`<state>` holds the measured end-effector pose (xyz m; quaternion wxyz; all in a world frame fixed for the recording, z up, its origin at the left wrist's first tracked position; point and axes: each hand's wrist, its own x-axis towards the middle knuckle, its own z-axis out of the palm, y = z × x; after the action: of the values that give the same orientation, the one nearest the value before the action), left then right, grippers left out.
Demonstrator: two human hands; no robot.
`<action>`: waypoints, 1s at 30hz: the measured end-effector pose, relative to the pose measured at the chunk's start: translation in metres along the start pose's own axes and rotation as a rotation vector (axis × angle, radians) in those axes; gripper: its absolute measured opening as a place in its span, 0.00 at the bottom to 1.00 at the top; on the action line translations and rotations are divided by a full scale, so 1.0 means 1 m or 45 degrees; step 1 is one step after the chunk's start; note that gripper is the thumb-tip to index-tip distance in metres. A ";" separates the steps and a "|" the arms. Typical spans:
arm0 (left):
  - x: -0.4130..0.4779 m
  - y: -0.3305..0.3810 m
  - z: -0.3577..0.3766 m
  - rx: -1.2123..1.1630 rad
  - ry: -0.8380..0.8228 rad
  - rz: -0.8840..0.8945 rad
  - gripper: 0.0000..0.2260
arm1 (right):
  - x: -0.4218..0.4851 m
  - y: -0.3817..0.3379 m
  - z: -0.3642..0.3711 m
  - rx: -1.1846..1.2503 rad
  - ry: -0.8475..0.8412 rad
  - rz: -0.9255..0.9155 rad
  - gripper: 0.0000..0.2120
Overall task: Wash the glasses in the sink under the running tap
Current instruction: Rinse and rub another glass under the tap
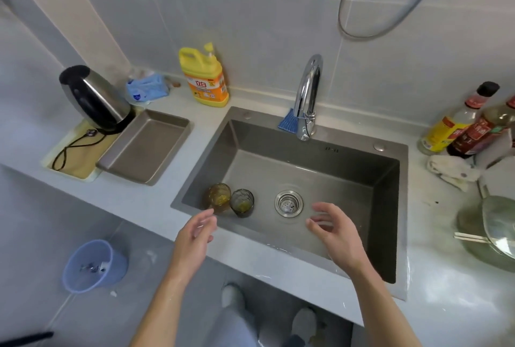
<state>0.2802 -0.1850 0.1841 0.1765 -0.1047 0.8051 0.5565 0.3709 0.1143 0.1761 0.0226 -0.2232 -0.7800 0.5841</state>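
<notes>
- Hovering over near rim of grey steel sink (306, 168): left hand (195, 231) and right hand (334, 232), fingers loosely spread, gripping nothing.
- Standing upright in sink's near-left corner, side by side: amber ribbed glass (219, 198), smoky grey glass (242, 203), just beyond left fingertips.
- Round steel drain strainer (288, 203) right of glasses.
- Curved chrome tap (308, 95) at back rim.
</notes>
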 end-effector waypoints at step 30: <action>0.253 -0.066 0.100 1.718 -0.719 0.382 0.49 | 0.118 0.074 0.142 -0.107 0.024 0.754 0.10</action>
<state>0.0893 -0.1086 -0.0060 0.3247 0.2842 0.9014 -0.0345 0.2467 0.0463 0.0368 -0.1508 -0.4472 -0.7043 0.5303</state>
